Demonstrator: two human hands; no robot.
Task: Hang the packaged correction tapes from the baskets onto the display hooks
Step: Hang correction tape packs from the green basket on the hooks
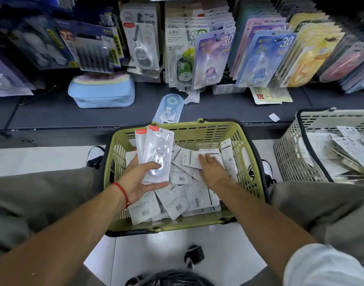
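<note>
White basket [288, 149] cut off right, upper display packs [265, 56] blurred

Even bright overhead light, glare on white floor [177, 244], dim blurred upper corners, wide-angle edge bending

left hand [139, 182] holds packs [156, 153] over green basket [197, 131].

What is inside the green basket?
The green basket holds a loose pile of white correction tape packs, mostly back side up. The right hand rests on them. The basket's bottom is covered.
</note>
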